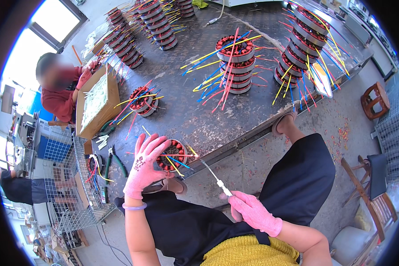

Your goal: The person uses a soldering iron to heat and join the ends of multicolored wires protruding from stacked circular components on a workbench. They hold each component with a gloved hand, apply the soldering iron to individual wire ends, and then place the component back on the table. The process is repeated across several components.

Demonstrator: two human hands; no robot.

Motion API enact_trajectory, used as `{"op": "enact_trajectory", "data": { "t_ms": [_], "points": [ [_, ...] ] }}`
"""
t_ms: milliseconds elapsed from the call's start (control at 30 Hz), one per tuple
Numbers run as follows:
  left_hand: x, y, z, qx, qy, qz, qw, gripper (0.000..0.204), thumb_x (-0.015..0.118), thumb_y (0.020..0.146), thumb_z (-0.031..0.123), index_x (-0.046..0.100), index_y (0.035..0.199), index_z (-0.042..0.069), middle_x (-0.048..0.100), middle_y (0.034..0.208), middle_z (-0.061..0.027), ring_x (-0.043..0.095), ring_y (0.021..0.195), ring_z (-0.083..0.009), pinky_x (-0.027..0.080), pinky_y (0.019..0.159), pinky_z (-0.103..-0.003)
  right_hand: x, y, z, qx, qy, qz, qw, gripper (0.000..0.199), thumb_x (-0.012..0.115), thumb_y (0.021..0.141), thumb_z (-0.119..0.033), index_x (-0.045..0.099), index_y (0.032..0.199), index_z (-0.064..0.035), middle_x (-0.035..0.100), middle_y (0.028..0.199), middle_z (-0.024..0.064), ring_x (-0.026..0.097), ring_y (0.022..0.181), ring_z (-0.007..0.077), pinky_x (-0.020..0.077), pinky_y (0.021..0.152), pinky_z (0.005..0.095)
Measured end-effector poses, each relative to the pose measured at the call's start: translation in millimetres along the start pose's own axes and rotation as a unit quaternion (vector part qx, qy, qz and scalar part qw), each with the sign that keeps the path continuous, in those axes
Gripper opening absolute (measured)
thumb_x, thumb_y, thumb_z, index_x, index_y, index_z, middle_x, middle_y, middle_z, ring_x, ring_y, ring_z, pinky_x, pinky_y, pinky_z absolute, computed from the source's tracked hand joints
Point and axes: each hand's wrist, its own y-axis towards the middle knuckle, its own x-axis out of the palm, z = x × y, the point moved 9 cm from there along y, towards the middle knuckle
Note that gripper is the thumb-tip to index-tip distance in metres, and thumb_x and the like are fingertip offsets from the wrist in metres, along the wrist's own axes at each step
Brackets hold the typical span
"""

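Wound stator (173, 155) at the near edge of the workbench (217, 119), held and worked with a thin tool.

The left hand (145, 165), in a pink glove, lies over the stator's left side with fingers spread and curled around its rim — holding it in place. The right hand (252, 212), also gloved, is closed around the white handle of a slim metal tool (210, 173) whose tip reaches the stator's coloured leads. Further out stand stacks of stators (235, 64) trailing red, blue and yellow wires. At the left, a cardboard box (97, 104) holds white strips — another person (59, 91) sits beside it.
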Motion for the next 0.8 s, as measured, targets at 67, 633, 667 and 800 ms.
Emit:
{"op": "enact_trajectory", "data": {
  "t_ms": [67,633,667,800],
  "points": [
    [0,0,0,-0.001,0.001,-0.002,1.0,0.089,0.088,0.051,0.03,0.058,0.134,0.013,0.056,0.138,-0.0065,0.042,0.137,-0.03,0.019,0.12,-0.053,0,0,0,-0.001,-0.003,0.001,1.0,0.037,0.042,0.106,-0.027,0.058,0.128,-0.0015,0.047,0.065,-0.0028,0.042,0.059,0.0055,0.0354,0.056,0.0231],
    [0,1,1,0.0,-0.004,-0.004,1.0,0.09,0.087,0.05,0.029,0.059,0.133,0.012,0.055,0.138,-0.0075,0.042,0.137,-0.0308,0.019,0.12,-0.053,-2,2,6,-0.002,0.015,0.001,1.0,0.037,0.042,0.106,-0.027,0.058,0.128,-0.0014,0.048,0.064,-0.0022,0.043,0.058,0.006,0.0367,0.057,0.0231],
    [0,1,1,0.0,-0.002,-0.003,1.0,0.09,0.088,0.05,0.029,0.059,0.133,0.012,0.055,0.138,-0.0075,0.042,0.137,-0.0308,0.019,0.12,-0.053,-1,2,4,-0.003,0.004,0.001,1.0,0.037,0.042,0.106,-0.027,0.058,0.128,-0.0013,0.048,0.064,-0.0021,0.043,0.058,0.0061,0.037,0.057,0.0233],
    [0,1,1,-0.001,0.0,-0.003,1.0,0.09,0.088,0.05,0.03,0.059,0.133,0.012,0.055,0.138,-0.0075,0.042,0.137,-0.0309,0.019,0.12,-0.053,-1,0,-4,-0.009,-0.03,0.004,1.0,0.038,0.042,0.106,-0.027,0.058,0.128,-0.0009,0.048,0.064,-0.0016,0.044,0.058,0.0065,0.0379,0.057,0.0241]
  ]
}}
